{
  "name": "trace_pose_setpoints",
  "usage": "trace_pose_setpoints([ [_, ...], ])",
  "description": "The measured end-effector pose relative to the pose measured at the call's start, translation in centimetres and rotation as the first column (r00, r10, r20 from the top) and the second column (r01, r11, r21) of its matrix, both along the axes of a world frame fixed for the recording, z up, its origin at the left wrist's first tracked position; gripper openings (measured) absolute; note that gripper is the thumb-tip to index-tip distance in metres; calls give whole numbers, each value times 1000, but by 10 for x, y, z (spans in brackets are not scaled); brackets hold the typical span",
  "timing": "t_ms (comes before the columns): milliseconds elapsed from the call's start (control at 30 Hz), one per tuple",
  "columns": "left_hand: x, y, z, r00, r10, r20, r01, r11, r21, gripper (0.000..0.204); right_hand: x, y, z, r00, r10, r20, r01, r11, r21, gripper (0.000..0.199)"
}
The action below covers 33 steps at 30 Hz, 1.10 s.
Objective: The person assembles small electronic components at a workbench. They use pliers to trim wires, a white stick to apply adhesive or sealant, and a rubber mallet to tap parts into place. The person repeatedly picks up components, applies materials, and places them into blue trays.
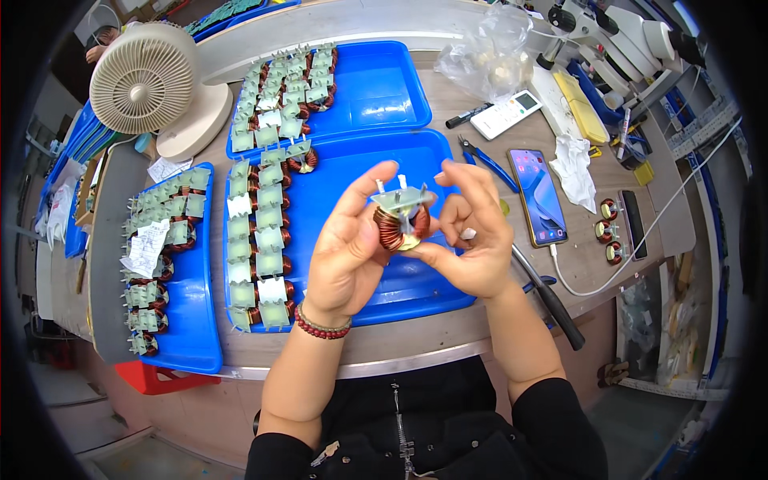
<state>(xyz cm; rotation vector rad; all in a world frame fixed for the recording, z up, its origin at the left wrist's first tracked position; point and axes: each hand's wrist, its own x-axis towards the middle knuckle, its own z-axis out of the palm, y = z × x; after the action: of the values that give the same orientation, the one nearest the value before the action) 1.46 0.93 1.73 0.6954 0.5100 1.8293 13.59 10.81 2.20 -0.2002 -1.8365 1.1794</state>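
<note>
Above the middle blue tray [376, 308], a toroidal coil [392, 230] wound with copper wire is held up, a pale green plate and pins on its top. My left hand [340, 264], with a red bead bracelet, grips it from the left between thumb and fingers. My right hand [480, 248] is curled at its right side, the thumb at the coil's lower edge. A small white bit shows at the right fingers; I cannot tell what it is. Rows of similar coils [270, 218] stand along the tray's left side.
More coils stand in the far blue tray [384, 88] and left blue tray [188, 312]. A fan [144, 80] is at the back left. Rightward are cutting pliers [490, 164], a hammer-like black handle [556, 308], a phone [538, 196] on a white cable, a remote control [506, 116] and a microscope [624, 40].
</note>
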Motion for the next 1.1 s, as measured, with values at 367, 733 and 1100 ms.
trace_pose_setpoints([
  [367, 2, 2, 1, 992, -83, 91, 76, 994, 79, 67, 0, 2, 2, 991, 132, -14, -131, 991, 23, 51],
  [733, 2, 0, -2, 999, -40, -13, 41, 997, 65, 52, 1, 6, -2, 989, 141, -34, -140, 990, 8, 56],
  [1100, 8, 0, 7, 930, 156, -334, -172, 985, -19, 58, -2, 12, -10, 997, -68, -23, 71, 982, 173, 55],
])
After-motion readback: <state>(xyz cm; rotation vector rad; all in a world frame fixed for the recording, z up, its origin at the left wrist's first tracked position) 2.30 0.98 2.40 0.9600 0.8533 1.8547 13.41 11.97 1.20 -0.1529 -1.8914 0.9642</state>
